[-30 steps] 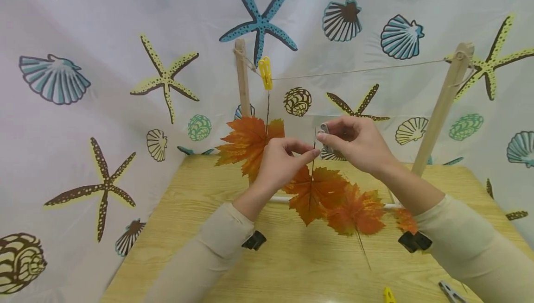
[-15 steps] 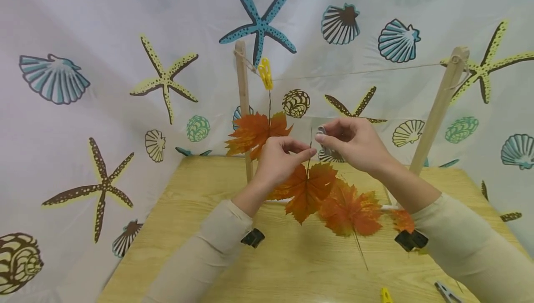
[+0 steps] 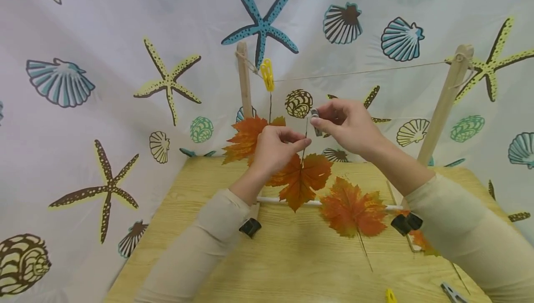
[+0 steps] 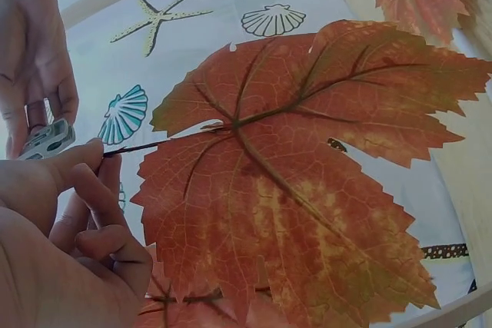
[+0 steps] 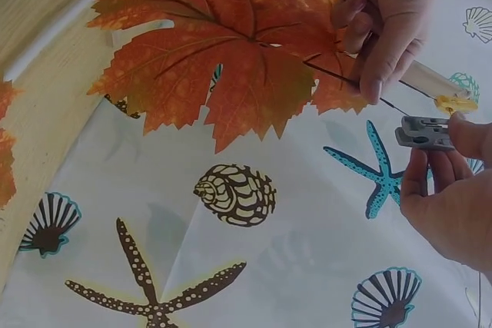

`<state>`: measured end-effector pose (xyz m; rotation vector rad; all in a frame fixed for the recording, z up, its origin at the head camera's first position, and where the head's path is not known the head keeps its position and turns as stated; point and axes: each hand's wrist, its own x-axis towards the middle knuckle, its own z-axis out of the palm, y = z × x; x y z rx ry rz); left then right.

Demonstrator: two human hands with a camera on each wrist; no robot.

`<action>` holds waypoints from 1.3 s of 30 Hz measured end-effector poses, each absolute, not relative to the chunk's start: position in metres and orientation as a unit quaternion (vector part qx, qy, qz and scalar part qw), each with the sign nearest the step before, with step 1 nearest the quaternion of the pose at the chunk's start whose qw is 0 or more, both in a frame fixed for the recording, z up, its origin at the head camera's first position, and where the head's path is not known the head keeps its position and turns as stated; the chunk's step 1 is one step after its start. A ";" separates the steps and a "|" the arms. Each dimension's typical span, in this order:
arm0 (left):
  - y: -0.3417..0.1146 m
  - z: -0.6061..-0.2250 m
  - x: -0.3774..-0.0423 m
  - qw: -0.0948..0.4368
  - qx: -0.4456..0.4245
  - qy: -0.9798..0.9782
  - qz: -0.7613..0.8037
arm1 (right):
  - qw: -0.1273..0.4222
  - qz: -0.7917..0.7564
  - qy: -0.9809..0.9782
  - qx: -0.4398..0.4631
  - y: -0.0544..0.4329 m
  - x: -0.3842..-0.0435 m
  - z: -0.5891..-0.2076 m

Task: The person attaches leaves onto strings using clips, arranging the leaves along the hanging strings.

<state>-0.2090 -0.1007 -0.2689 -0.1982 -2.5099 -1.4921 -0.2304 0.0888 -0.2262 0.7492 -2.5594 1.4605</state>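
Note:
My left hand [image 3: 277,149] pinches the thin dark stem of an orange artificial maple leaf [image 4: 292,159], which hangs below the fingers. Close to the stem's upper tip, my right hand [image 3: 352,124] holds a grey clothespin [image 5: 424,134] between thumb and fingers. Above and behind, a string [image 3: 354,71] runs between two wooden posts. Near its left end a yellow clothespin [image 3: 267,75] grips the stem of another maple leaf [image 3: 246,137], partly hidden behind my left hand.
On the wooden table [image 3: 292,256] lie a loose maple leaf [image 3: 354,208] and another leaf [image 3: 423,242] partly under my right sleeve. A yellow clothespin [image 3: 390,296] and a grey clothespin [image 3: 452,293] rest at the front edge. A white bar [image 3: 271,199] joins the posts' bases. Behind hangs a seashell-patterned cloth.
Both hands have risen and shifted slightly left, carrying the leaf and the grey clothespin upward. The held leaf now hangs apart from the loose leaf on the table in the head view.

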 end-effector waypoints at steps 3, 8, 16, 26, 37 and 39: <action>-0.101 -0.264 -0.210 0.114 -0.070 -0.855 -0.501 | 0.045 0.490 -0.836 0.242 0.087 -0.232 -0.218; -0.101 -0.255 -0.214 0.124 -0.079 -0.860 -0.488 | 0.043 0.494 -0.834 0.242 0.081 -0.234 -0.206; -0.104 -0.242 -0.218 0.122 -0.062 -0.864 -0.485 | 0.051 0.490 -0.839 0.231 0.073 -0.235 -0.185; -0.105 -0.228 -0.221 0.141 -0.055 -0.867 -0.475 | 0.032 0.555 -0.805 0.207 0.064 -0.237 -0.154; -0.101 -0.218 -0.224 0.143 -0.055 -0.863 -0.481 | -0.031 0.627 -0.761 0.166 0.057 -0.226 -0.132; -0.101 -0.217 -0.225 0.144 -0.054 -0.862 -0.483 | -0.025 0.626 -0.763 0.158 0.056 -0.226 -0.129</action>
